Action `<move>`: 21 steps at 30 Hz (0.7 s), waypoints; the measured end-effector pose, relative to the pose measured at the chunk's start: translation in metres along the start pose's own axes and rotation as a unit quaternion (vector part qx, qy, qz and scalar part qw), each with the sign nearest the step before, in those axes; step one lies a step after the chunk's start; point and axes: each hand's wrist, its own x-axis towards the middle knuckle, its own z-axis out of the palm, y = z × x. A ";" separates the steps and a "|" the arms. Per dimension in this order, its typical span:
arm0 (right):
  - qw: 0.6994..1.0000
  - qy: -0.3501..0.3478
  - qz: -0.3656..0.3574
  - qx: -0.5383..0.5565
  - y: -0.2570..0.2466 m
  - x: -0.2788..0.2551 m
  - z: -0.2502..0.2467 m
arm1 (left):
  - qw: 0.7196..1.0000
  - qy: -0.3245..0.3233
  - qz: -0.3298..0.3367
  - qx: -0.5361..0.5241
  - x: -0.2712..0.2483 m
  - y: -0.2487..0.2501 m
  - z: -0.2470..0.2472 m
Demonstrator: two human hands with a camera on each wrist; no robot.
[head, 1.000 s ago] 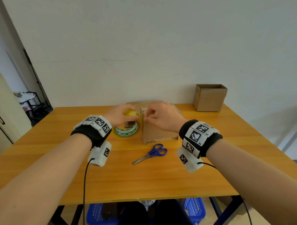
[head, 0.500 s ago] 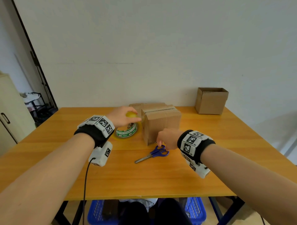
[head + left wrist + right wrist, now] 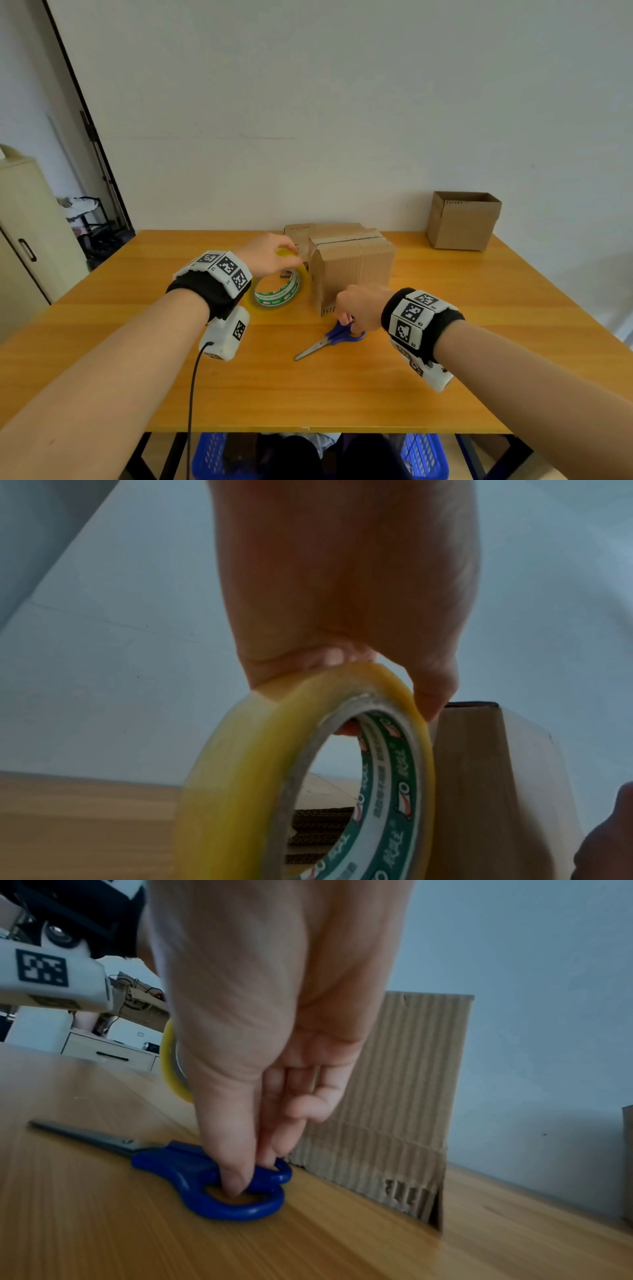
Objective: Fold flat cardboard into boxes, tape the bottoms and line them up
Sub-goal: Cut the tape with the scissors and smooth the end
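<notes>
A folded cardboard box stands mid-table with a strip of tape along its top seam. My left hand grips the top of a yellowish tape roll, which stands on edge against the box's left side; the roll fills the left wrist view. My right hand is down at the blue-handled scissors in front of the box. Its thumb and fingertips pinch the handle loops while the scissors lie flat on the table.
An open finished box stands at the back right near the wall. Flat cardboard lies behind the taped box. The wooden table has its front edge near me, with blue baskets underneath.
My right hand left the box top and dropped to the scissors' handles. The left hand stayed on the tape roll beside the box.
</notes>
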 end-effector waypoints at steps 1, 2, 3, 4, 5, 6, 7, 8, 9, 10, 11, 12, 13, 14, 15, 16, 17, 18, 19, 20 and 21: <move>1.000 -0.003 -0.006 0.000 0.000 -0.001 0.000 | 1.000 0.000 0.000 -0.001 0.000 -0.001 0.000; 1.000 -0.006 -0.011 0.000 0.000 -0.002 -0.001 | 1.000 0.001 0.001 -0.005 -0.001 -0.001 0.000; 1.000 -0.010 -0.012 0.004 0.000 -0.003 -0.001 | 1.000 0.003 0.000 -0.009 -0.002 -0.002 0.000; 1.000 -0.014 -0.012 0.011 0.000 -0.004 -0.002 | 1.000 0.006 0.000 -0.013 -0.002 -0.002 -0.001; 1.000 -0.016 -0.009 0.025 0.001 -0.005 -0.002 | 1.000 0.009 -0.001 -0.015 -0.003 -0.003 -0.002; 0.999 -0.019 -0.005 0.050 0.003 -0.007 -0.003 | 1.000 0.013 -0.001 -0.019 -0.004 -0.003 -0.002; 0.995 -0.025 0.002 0.096 0.005 -0.009 -0.003 | 1.000 0.016 -0.002 -0.023 -0.005 -0.004 -0.003; 0.986 -0.034 0.013 0.161 0.008 -0.011 -0.002 | 1.000 0.018 -0.002 -0.026 -0.005 -0.004 -0.004; 0.971 -0.044 0.023 0.234 0.010 -0.014 -0.001 | 0.999 0.019 -0.003 -0.028 -0.006 -0.005 -0.004; 0.953 -0.045 0.031 0.299 0.013 -0.017 -0.001 | 0.999 0.020 -0.003 -0.030 -0.007 -0.005 -0.004; 0.935 -0.040 0.039 0.351 0.015 -0.021 -0.001 | 0.999 0.020 -0.005 -0.032 -0.008 -0.005 -0.005; 0.919 -0.032 0.043 0.391 0.018 -0.024 -0.002 | 0.999 0.021 -0.008 -0.034 -0.009 -0.005 -0.005; 0.905 -0.026 0.042 0.422 0.019 -0.028 -0.003 | 0.999 0.021 -0.011 -0.036 -0.009 -0.005 -0.004; 0.892 -0.023 0.037 0.450 0.020 -0.031 -0.004 | 0.999 0.022 -0.014 -0.038 -0.010 -0.006 -0.004; 0.879 -0.022 0.032 0.476 0.020 -0.034 -0.005 | 0.999 0.023 -0.016 -0.040 -0.010 -0.006 -0.004; 0.863 -0.021 0.028 0.504 0.020 -0.036 -0.006 | 0.999 0.025 -0.017 -0.043 -0.010 -0.006 -0.004; 0.844 -0.023 0.029 0.535 0.020 -0.038 -0.007 | 0.998 0.027 -0.019 -0.046 -0.010 -0.006 -0.004; 0.822 -0.028 0.036 0.568 0.019 -0.039 -0.008 | 0.998 0.030 -0.020 -0.048 -0.011 -0.006 -0.004; 0.801 -0.034 0.044 0.596 0.019 -0.040 -0.009 | 0.998 0.034 -0.022 -0.051 -0.011 -0.005 -0.004; 0.783 -0.035 0.053 0.618 0.018 -0.040 -0.009 | 0.998 0.037 -0.022 -0.053 -0.011 -0.005 -0.004; 0.770 -0.033 0.062 0.634 0.016 -0.041 -0.010 | 0.997 0.039 -0.023 -0.054 -0.011 -0.004 -0.004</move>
